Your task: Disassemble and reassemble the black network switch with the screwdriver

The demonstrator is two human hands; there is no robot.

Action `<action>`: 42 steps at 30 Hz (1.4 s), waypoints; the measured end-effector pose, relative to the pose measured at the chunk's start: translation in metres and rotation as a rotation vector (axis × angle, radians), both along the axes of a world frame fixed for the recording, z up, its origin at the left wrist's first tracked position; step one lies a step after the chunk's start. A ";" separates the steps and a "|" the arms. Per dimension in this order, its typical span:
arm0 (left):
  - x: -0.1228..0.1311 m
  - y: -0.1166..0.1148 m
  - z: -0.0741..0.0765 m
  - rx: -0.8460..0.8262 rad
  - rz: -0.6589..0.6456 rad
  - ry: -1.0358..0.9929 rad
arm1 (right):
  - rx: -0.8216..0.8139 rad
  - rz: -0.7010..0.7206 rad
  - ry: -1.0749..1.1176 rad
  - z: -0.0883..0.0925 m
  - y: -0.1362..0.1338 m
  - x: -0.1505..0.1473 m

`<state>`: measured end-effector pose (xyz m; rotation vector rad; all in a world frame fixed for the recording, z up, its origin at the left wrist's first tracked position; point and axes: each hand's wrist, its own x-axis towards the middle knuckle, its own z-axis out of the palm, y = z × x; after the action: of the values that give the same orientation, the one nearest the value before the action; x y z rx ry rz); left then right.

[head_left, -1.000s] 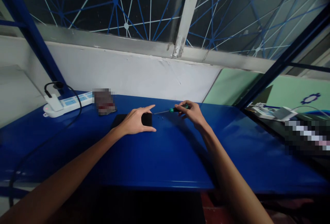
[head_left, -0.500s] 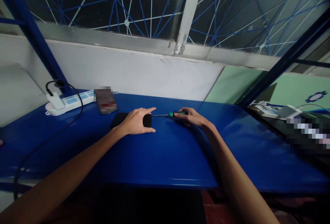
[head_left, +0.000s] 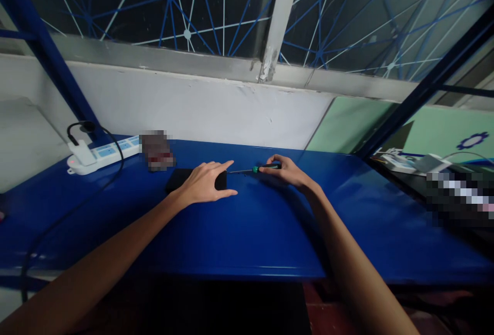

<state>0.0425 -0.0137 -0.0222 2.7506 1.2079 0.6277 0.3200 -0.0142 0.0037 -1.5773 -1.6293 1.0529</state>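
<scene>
Right hand [head_left: 284, 170] grips screwdriver [head_left: 256, 169], long axis roughly left-right, tip toward black block's [head_left: 221, 180] right end. Left hand [head_left: 204, 181] clasps black block.

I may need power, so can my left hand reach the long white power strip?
Probably, if the left hand leaves the black rectangular block; blue tabletop lies before the strip, though a black cable crosses there.

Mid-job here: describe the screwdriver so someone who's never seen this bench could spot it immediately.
Start at the blue table and find the right hand toward its far side. The screwdriver is in that hand's fingers, its shaft pointing left toward the black box under the left hand. Unlike that blocky black neighbour, it is slender, with a green collar.
</scene>
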 end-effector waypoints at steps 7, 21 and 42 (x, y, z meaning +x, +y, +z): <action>0.002 -0.002 0.002 0.011 0.012 0.040 | 0.220 -0.055 -0.220 -0.004 0.006 0.001; 0.002 -0.003 0.004 -0.001 -0.009 0.022 | 0.108 -0.006 -0.030 0.001 0.000 0.001; -0.001 0.000 0.000 0.022 -0.001 0.031 | 0.209 -0.035 -0.293 -0.014 0.008 -0.005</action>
<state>0.0414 -0.0134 -0.0226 2.7892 1.2127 0.6043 0.3155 -0.0063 -0.0108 -1.6687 -1.8296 0.6302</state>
